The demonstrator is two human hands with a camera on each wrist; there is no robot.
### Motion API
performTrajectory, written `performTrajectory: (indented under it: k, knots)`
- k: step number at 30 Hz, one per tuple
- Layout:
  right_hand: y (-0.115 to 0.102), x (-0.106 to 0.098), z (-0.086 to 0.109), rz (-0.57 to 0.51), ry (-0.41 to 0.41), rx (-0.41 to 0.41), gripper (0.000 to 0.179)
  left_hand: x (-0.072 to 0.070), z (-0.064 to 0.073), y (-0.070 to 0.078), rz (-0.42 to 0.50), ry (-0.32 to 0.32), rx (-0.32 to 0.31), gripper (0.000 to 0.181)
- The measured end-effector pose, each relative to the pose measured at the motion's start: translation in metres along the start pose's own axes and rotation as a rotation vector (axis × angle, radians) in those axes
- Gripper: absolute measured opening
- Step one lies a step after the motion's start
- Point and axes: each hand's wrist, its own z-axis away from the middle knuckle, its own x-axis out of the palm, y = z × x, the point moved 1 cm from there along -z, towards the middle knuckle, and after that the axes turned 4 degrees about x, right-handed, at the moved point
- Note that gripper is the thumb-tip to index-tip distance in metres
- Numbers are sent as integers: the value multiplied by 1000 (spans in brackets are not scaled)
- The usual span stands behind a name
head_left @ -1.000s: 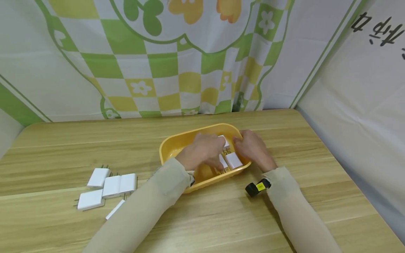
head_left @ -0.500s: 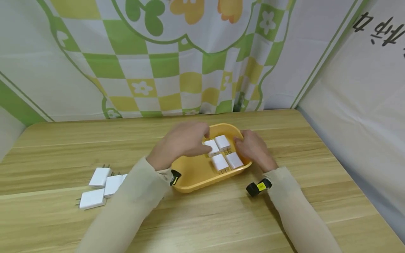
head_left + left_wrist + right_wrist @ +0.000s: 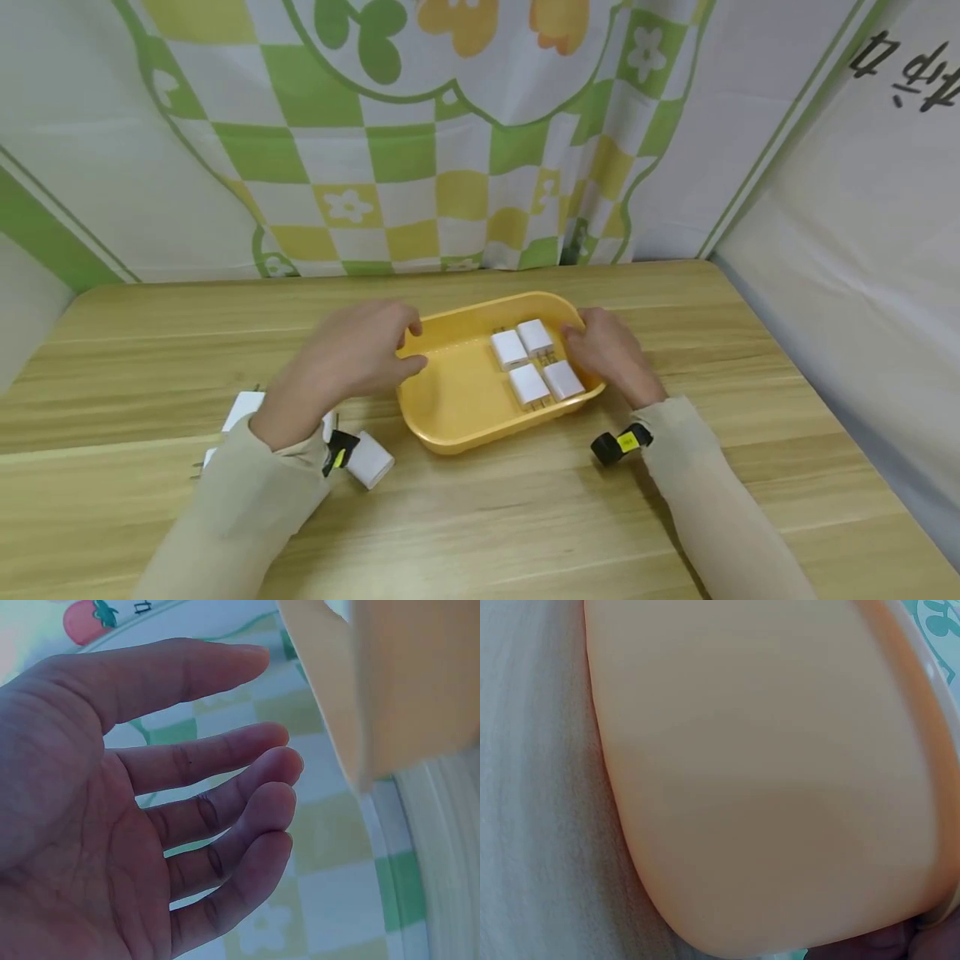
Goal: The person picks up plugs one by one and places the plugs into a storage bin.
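A yellow plastic basket [image 3: 453, 400] sits on the wooden table, with several white charger plugs [image 3: 529, 386] lying in its right half, metal prongs showing. My right hand [image 3: 613, 354] grips the rim at the basket's right end; in the right wrist view the basket's outer wall [image 3: 765, 765] fills most of the picture, fingers [image 3: 874, 945] at its lower edge. My left hand [image 3: 348, 350] is at the basket's left end, thumb and fingers apart. Its palm [image 3: 90, 817] holds nothing in the left wrist view.
One white charger plug [image 3: 371, 461] lies on the table left of the basket, beside the left wrist's black strap [image 3: 341, 454]. More plugs [image 3: 243, 407] are partly hidden under the left forearm. A checkered curtain [image 3: 405, 200] hangs behind the table [image 3: 525, 517].
My left hand has let go of a charger plug in the basket and moved left, out past the basket's left end. The right hand keeps its grip on the rim.
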Motion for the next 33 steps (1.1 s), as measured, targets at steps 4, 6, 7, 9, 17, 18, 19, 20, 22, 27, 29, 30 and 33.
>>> performTrajectory:
  k: [4, 6, 7, 9, 17, 18, 19, 20, 22, 27, 29, 30, 33]
  knots:
    - [0, -1, 1, 1, -1, 0, 29, 1, 13, -11, 4, 17, -12, 37]
    - [0, -1, 1, 2, -2, -1, 29, 3, 20, -16, -4, 28, -14, 37]
    - [0, -1, 2, 3, 0, -2, 29, 4, 22, -17, -9, 32, -12, 36]
    - [0, -1, 1, 2, 1, -1, 29, 6, 28, -20, -17, 34, -17, 35]
    - [0, -1, 2, 7, 6, -15, 29, 16, 46, -25, -47, -37, -45, 36]
    - [0, -1, 2, 9, 4, -19, 29, 17, 47, -25, -46, -52, -49, 37]
    - [0, -1, 2, 10, 3, -21, 29, 19, 48, -25, -40, -71, -59, 37]
    - [0, -1, 2, 13, 1, -23, 29, 20, 49, -25, -39, -85, -64, 36]
    - [0, -2, 3, 12, -3, -25, 29, 24, 50, -24, -29, -118, -75, 34]
    - [0, -2, 3, 10, -4, -33, 29, 32, 53, -19, -36, -207, -92, 45]
    - [0, -2, 3, 13, -1, -39, 29, 35, 54, -17, -46, -226, -102, 50]
    - [0, -2, 3, 14, 1, -41, 29, 37, 54, -16, -52, -229, -104, 52]
    - [-1, -2, 3, 15, -2, -37, 29, 42, 55, -15, -46, -223, -111, 54]
